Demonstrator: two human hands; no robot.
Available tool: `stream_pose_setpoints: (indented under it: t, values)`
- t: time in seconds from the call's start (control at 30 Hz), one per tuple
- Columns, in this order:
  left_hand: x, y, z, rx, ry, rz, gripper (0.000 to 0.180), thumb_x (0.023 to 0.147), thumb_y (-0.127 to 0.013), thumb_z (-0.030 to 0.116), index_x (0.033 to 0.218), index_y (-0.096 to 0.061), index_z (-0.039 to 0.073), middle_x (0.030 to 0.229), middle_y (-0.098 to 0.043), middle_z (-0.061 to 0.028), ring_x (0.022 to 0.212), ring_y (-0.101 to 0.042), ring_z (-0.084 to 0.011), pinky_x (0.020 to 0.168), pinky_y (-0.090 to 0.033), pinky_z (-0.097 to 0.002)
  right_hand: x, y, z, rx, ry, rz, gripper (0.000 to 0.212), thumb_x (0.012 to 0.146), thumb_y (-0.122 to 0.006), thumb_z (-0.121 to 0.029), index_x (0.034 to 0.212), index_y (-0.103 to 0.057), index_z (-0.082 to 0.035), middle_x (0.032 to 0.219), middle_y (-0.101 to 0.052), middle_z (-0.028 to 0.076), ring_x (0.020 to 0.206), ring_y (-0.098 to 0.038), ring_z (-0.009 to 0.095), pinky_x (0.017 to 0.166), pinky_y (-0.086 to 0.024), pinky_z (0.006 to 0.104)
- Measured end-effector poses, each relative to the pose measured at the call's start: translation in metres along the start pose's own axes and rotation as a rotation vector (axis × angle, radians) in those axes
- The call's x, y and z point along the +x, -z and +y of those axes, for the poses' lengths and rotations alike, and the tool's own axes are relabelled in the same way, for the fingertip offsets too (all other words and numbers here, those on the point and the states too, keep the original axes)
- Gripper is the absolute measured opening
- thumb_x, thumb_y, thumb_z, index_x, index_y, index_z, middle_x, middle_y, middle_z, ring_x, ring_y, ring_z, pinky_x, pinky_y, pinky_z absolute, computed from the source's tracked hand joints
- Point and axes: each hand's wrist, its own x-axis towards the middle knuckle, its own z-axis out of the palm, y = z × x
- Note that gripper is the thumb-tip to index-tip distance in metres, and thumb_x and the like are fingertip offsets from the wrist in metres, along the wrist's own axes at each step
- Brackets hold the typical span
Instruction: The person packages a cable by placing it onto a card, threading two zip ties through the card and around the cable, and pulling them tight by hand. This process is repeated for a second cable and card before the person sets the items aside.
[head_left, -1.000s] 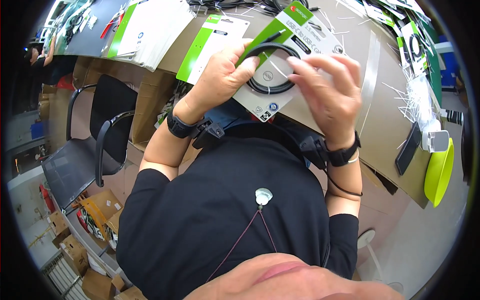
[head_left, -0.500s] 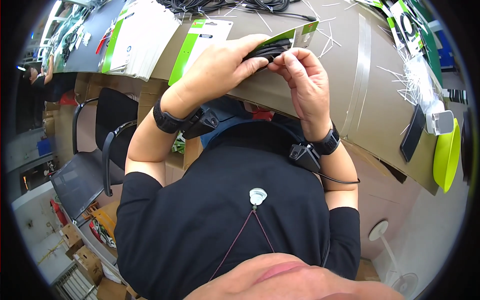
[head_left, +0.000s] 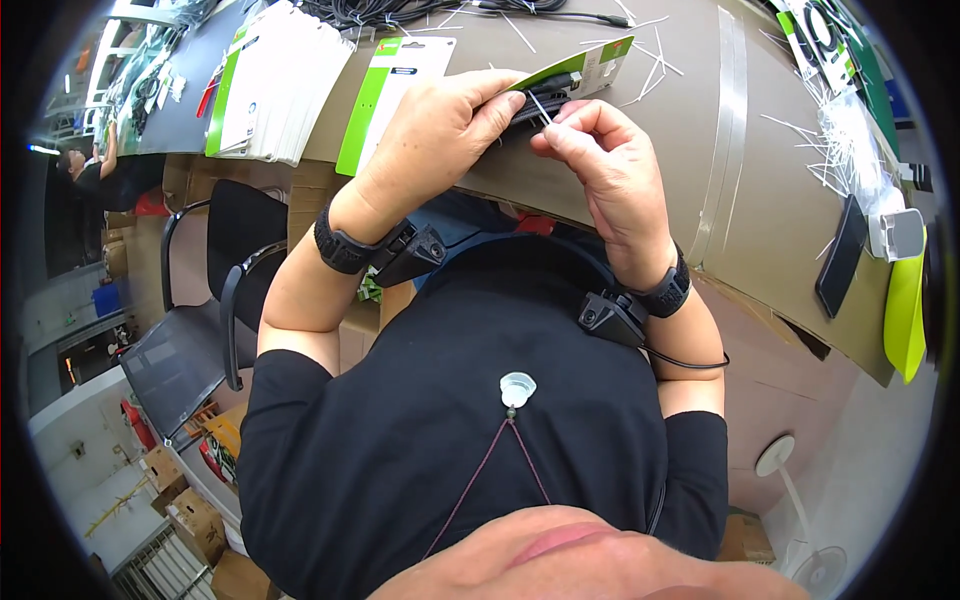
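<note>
We see a coiled black cable lying against a green-and-white packaging card, both held just above the near edge of the brown cardboard-covered worktable. Our left hand is closed around the coil and the card's near end, thumb on the underside and fingers curled over the top. Our right hand sits just beside it, thumb and forefinger pinched shut on a thin white tie that crosses the cable; the other fingers are loosely folded. The two hands nearly touch at the cable.

On the table left of the hands lies a single white card with a green stripe, and further left a stack of similar white cards. At the table's far edge, beyond the hands, runs a bundle of loose black cables. Loose white ties are scattered across the table's right part, near a black flat phone and a yellow-green curved plastic piece. Below the table's left side stands a black chair.
</note>
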Motion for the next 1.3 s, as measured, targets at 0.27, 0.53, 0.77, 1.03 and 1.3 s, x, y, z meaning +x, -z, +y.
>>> stream_pose_setpoints:
  t: [0.27, 0.53, 0.77, 1.03, 1.3]
  values:
    - [-0.005, -0.004, 0.012, 0.000, 0.004, 0.032, 0.026, 0.089, -0.060, 0.016, 0.110, -0.062, 0.001, 0.086, -0.067, -0.0172, 0.074, -0.066, -0.0280, 0.066, -0.051, -0.0318, 0.000, 0.002, -0.006, -0.132, -0.033, 0.017, 0.009, 0.086, -0.066, -0.007, 0.083, -0.060, -0.002, 0.087, -0.059, 0.003, 0.079, -0.061, 0.011, 0.077, -0.048, 0.0236]
    - [-0.012, -0.018, 0.002, -0.145, -0.077, 0.121, 0.028, 0.089, -0.060, 0.013, 0.113, -0.058, 0.001, 0.096, -0.068, -0.0165, 0.092, -0.068, -0.0276, 0.077, -0.053, -0.0321, -0.005, 0.000, -0.007, -0.168, -0.028, 0.031, 0.010, 0.086, -0.067, -0.009, 0.086, -0.062, -0.001, 0.082, -0.062, 0.003, 0.077, -0.060, 0.009, 0.074, -0.047, 0.0225]
    - [-0.012, -0.016, 0.004, -0.106, -0.070, 0.127, 0.027, 0.089, -0.060, 0.014, 0.113, -0.059, 0.001, 0.099, -0.067, -0.0174, 0.094, -0.067, -0.0276, 0.077, -0.053, -0.0330, -0.005, -0.001, -0.009, -0.226, -0.033, 0.043, 0.010, 0.085, -0.068, -0.009, 0.086, -0.062, -0.001, 0.080, -0.063, 0.003, 0.076, -0.059, 0.009, 0.073, -0.046, 0.0221]
    - [-0.010, -0.009, 0.003, 0.042, -0.124, 0.089, 0.028, 0.090, -0.058, 0.017, 0.114, -0.060, 0.005, 0.099, -0.067, -0.0159, 0.090, -0.066, -0.0312, 0.075, -0.053, -0.0350, -0.004, -0.002, -0.012, -0.242, -0.034, 0.028, 0.010, 0.086, -0.067, -0.010, 0.086, -0.062, -0.001, 0.079, -0.063, 0.003, 0.074, -0.058, 0.008, 0.072, -0.046, 0.0216]
    - [-0.012, -0.004, 0.008, 0.060, -0.074, -0.017, 0.032, 0.090, -0.058, 0.008, 0.121, -0.057, 0.001, 0.100, -0.067, -0.0176, 0.093, -0.066, -0.0242, 0.079, -0.050, -0.0302, -0.003, -0.007, -0.012, -0.322, -0.014, 0.050, 0.012, 0.086, -0.068, -0.012, 0.084, -0.063, -0.001, 0.078, -0.063, 0.002, 0.073, -0.057, 0.007, 0.068, -0.045, 0.0201]
